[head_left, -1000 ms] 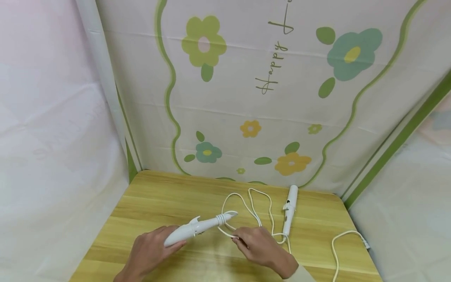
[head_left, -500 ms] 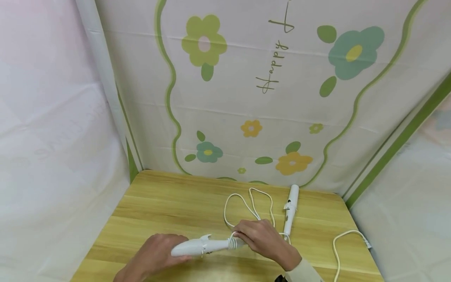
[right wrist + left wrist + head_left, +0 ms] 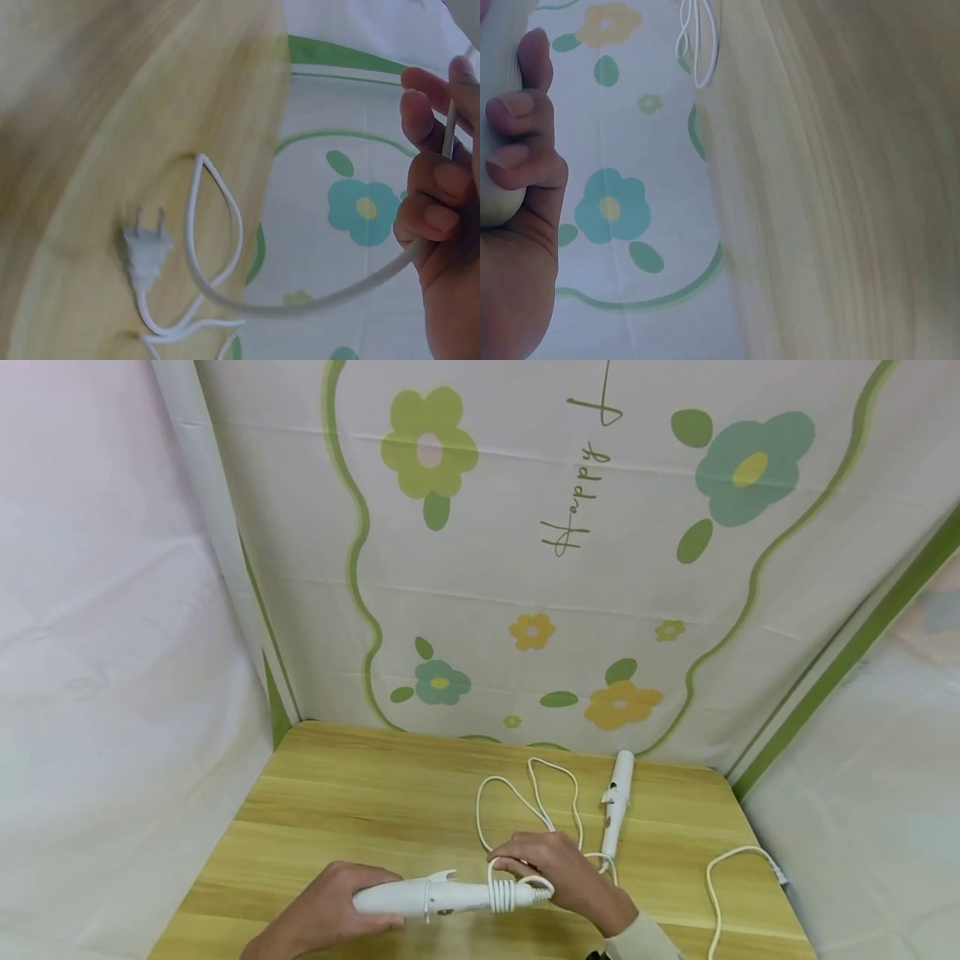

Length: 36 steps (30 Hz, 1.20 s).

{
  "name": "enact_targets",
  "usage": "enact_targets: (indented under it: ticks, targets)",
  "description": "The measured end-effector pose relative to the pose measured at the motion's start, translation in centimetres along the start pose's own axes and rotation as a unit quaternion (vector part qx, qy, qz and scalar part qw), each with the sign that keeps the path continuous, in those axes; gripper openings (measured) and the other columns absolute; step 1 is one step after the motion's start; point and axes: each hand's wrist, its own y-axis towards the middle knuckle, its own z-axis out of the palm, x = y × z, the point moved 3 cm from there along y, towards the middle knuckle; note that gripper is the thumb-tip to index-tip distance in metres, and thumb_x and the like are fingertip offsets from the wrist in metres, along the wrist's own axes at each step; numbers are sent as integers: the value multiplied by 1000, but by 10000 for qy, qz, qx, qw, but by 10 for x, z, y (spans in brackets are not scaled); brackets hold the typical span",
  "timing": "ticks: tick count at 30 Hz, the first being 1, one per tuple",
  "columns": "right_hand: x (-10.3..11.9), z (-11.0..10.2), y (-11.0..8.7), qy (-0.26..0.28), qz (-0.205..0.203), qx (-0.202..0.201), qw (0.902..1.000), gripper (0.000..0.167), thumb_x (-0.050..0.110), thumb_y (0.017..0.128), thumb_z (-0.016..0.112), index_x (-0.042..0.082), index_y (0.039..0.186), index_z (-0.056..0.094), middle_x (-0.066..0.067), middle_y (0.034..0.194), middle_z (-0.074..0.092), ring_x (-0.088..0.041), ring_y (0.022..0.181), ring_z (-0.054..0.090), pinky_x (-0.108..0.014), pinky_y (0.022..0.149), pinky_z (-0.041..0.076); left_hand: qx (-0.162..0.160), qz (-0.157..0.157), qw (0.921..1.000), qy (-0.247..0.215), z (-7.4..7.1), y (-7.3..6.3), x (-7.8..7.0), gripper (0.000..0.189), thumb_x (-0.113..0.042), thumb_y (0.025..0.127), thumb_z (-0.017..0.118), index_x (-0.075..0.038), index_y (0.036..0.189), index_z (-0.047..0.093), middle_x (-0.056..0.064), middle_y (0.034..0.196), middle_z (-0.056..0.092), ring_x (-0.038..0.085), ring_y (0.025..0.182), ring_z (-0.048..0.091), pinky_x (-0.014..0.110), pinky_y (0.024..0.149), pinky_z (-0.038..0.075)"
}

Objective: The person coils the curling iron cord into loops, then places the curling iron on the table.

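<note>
A white curling iron point(image 3: 408, 897) is held nearly level above the table, its clip lever pointing up. My left hand point(image 3: 322, 906) grips its thick end, and in the left wrist view the curled fingers point(image 3: 525, 161) lie along the white body. Several turns of white power cord point(image 3: 502, 896) are wound round its thinner end. Beside that end, my right hand point(image 3: 558, 877) holds the cord. In the right wrist view, the cord point(image 3: 360, 289) passes through the curled fingers and hangs in a loop. Farther right lies a second white curling iron point(image 3: 617, 814).
Loops of white cord point(image 3: 480, 806) lie on the wooden table point(image 3: 337, 777) behind the right hand. Another cord with a plug point(image 3: 780, 877) lies near the right edge. A two-pin plug point(image 3: 146, 255) shows in the right wrist view. Flower-printed cloth point(image 3: 450, 568) hangs behind.
The curling iron has come down and turned nearly level. My right hand has moved round its cord end, and the wound cord there shows more turns.
</note>
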Motion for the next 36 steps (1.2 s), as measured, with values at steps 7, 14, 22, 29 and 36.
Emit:
enact_targets:
  ticks: [7,14,22,29,36]
  targets:
    - [3,21,-14,304,730,-44,9969,26,-3,92,78,16,110,81,4,100,84,-6,93,79,-16,83,60,-720,-220,9969,225,2,0,2,29,-33,86,95,-21,111,83,-4,99,83,-7,74,62,19,59,51]
    - [13,38,-13,-377,482,87,9981,17,10,109,66,17,97,76,16,67,63,16,61,41,-2,59,37,-1364,-807,9823,997,0,2,-1,29,-41,84,95,-25,105,85,-12,95,82,-7,75,60,22,62,51]
    - [23,36,-10,-835,341,-198,9957,9,17,109,68,19,101,70,18,72,62,13,65,38,-4,55,35,-1911,-727,9548,2157,1,5,-1,33,-45,77,98,-29,103,85,-16,92,81,-12,73,56,19,60,47]
    - [25,23,-7,-1123,359,35,9930,21,18,105,73,23,89,61,18,67,40,14,63,22,-5,53,20,-2147,-421,9317,2899,-4,5,1,37,-45,74,99,-27,103,84,-14,91,82,-12,70,55,17,56,47]
    - [25,2,1,-1534,-3,262,9878,14,16,97,80,21,91,69,19,67,46,13,62,25,-6,52,22,-1958,51,9203,3386,-4,4,6,41,-49,72,99,-25,103,83,-13,90,81,-11,69,55,16,54,46]
